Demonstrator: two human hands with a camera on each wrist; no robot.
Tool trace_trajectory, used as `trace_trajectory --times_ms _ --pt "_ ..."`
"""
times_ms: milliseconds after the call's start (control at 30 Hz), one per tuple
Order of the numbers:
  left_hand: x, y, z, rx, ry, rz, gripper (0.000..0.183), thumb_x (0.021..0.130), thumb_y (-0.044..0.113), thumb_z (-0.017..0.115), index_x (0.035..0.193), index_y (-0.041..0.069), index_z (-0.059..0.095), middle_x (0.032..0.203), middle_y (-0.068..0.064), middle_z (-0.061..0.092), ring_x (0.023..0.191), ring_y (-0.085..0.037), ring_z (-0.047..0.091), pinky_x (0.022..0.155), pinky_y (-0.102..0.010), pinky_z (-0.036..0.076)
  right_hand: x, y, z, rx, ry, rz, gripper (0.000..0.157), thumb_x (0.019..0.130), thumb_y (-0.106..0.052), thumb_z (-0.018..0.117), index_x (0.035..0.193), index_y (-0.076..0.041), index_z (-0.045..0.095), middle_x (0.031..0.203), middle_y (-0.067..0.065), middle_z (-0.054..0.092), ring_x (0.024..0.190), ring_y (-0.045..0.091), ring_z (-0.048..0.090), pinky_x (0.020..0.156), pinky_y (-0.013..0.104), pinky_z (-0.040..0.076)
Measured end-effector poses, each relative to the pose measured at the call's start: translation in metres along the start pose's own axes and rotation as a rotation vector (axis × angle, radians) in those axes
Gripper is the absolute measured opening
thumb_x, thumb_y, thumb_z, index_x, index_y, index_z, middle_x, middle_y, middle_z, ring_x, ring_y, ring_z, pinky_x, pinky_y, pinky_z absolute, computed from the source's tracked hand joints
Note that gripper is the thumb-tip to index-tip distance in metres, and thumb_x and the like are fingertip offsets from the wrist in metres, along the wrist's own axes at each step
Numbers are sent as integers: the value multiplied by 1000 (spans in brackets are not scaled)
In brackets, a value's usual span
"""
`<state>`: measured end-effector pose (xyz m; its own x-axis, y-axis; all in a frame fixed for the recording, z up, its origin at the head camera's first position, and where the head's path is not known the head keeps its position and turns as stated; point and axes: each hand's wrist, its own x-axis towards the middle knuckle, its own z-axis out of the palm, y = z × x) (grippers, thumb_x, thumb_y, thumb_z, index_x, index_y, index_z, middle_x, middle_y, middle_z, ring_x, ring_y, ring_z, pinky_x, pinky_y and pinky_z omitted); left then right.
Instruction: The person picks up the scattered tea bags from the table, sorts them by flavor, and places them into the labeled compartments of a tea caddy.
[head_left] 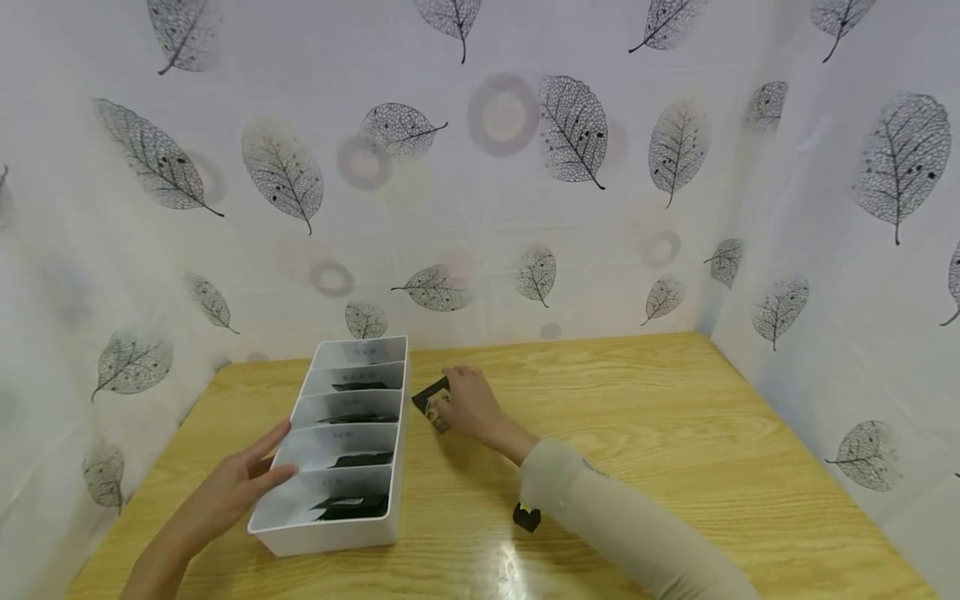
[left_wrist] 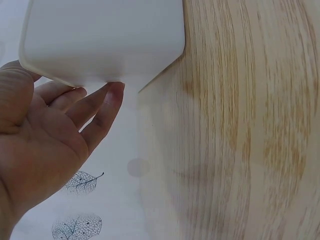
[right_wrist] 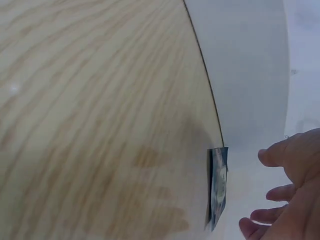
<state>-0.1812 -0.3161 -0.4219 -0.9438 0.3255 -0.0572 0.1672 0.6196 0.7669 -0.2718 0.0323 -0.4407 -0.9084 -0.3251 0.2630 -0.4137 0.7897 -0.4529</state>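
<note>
A long white divided box [head_left: 399,500] stands on the table, its compartments in a row, each with faint writing on its back wall. Flat black packets [head_left: 351,507] lie in most of them. At the box's left wall, my left hand [head_left: 232,492] holds the rim, thumb over the edge, other fingers against the outside in the left wrist view. My right hand [head_left: 468,404] is over a small dark packet [head_left: 429,392] beside the box's right wall. In the right wrist view, a gap shows between that packet [right_wrist: 218,187] and the spread fingers [right_wrist: 270,215].
The wood-grain table [head_left: 637,400] reaches back to a white curtain [head_left: 480,208] printed with grey leaves, which also hangs at both sides. Below the right sleeve [head_left: 600,508] a small black object [head_left: 527,517] with a yellow bit shows.
</note>
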Motion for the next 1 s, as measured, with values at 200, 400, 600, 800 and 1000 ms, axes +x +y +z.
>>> trace_trajectory --times_ms 200,400,600,800,1000 --pt "0 -3 1 7 6 15 73 108 26 59 161 -6 21 164 -31 20 138 -55 41 90 -10 40 -7 4 9 -129 -106 59 55 102 -34 67 138 6 58 136 27 58 124 45 56 102 57 46" --pt "0 -4 1 10 5 14 73 108 26 59 162 -5 21 164 -31 20 137 -55 43 89 -11 41 -10 8 17 -195 -161 102 59 101 -43 65 139 1 59 133 22 60 126 42 54 103 57 43" --pt "0 -2 0 3 4 5 73 108 27 58 162 -4 20 165 -30 19 138 -55 41 89 -11 40 -8 15 19 -275 -204 90 62 101 -50 63 143 -5 59 139 17 58 131 38 51 103 58 42" --pt "0 -1 0 -4 13 25 72 108 25 59 161 -6 21 164 -30 20 138 -55 40 90 -9 38 -3 19 14 -263 -252 40 53 103 -42 64 144 -7 61 152 11 53 138 36 49 107 62 41" --pt "0 -3 1 -8 13 19 73 108 26 59 161 -6 21 164 -30 20 138 -55 41 90 -9 39 -1 23 2 -204 -296 -43 33 100 -16 69 133 -13 69 136 4 66 126 32 60 106 61 42"
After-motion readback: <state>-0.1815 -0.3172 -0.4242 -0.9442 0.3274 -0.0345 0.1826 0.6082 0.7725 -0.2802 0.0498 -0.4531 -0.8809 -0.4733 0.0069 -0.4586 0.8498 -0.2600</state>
